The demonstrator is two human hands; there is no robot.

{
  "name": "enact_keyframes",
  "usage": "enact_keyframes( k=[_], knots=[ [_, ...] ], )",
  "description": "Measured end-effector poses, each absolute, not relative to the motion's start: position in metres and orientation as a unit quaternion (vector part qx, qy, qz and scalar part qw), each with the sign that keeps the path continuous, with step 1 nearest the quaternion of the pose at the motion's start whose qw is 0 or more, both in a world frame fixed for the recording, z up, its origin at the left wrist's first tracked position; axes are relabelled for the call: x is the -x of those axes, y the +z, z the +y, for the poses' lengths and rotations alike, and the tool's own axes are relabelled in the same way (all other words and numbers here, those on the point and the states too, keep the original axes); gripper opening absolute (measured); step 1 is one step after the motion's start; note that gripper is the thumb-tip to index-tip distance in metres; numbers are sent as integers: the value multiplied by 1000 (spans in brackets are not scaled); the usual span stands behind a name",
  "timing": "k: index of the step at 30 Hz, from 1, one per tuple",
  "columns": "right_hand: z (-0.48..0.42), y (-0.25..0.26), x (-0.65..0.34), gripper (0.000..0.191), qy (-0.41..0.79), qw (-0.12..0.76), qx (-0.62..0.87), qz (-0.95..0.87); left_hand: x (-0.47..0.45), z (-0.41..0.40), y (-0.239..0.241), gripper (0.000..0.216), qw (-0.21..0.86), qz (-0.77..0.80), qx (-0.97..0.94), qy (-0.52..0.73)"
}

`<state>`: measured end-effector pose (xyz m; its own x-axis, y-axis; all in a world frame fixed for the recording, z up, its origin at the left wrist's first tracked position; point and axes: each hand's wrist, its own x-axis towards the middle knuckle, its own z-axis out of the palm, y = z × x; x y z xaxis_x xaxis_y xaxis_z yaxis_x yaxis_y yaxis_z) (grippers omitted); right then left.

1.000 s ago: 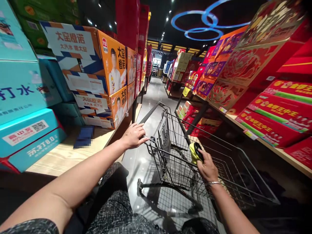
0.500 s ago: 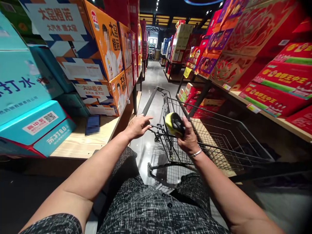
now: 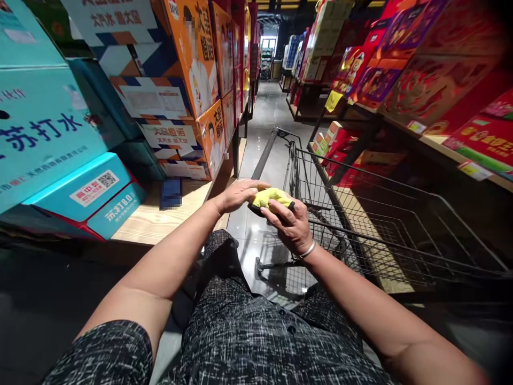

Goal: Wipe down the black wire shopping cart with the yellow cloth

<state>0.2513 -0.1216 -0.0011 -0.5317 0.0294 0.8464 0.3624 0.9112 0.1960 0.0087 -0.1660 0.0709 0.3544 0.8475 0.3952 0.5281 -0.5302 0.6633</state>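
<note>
My right hand (image 3: 292, 224) is closed round a small yellow and black object (image 3: 271, 198), held just over the near end of a black wire shopping cart (image 3: 385, 224). My left hand (image 3: 237, 194) lies beside it with its fingers stretched flat, touching the object's left side and hiding the cart's handle (image 3: 264, 155) beneath. The cart's basket shows nothing inside it. A silver bracelet sits on my right wrist.
Stacked teal boxes (image 3: 48, 144) and orange boxes (image 3: 200, 75) fill the wooden shelf (image 3: 160, 214) on the left. Red gift boxes (image 3: 441, 96) line the shelves on the right. A glossy grey aisle floor (image 3: 272, 117) runs straight ahead past the cart.
My right hand rose out of the cart with the yellow and black object and moved left to the handle. My left hand came onto the object. The view tilted down.
</note>
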Motion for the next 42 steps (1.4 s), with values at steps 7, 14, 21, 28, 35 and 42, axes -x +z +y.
enact_keyframes(
  k=[7,14,21,28,35,42],
  knots=[
    [-103,-22,-228,49,-210,458,143,-852,-21,-154,51,80,100,491,-727,469],
    [-111,-20,-196,47,-208,429,118,-871,-3,-164,55,97,112,529,-696,474],
    [-120,-25,-204,34,-173,420,64,-889,14,-182,46,90,86,532,-683,493],
    [-128,-44,-267,20,-177,448,53,-875,23,-199,54,52,10,520,-747,413],
    [-125,-47,-262,32,-207,452,43,-867,20,-198,52,23,-70,502,-754,418],
    [-119,-35,-221,31,-67,428,79,-898,24,-200,54,21,-76,544,-733,401]
  ],
)
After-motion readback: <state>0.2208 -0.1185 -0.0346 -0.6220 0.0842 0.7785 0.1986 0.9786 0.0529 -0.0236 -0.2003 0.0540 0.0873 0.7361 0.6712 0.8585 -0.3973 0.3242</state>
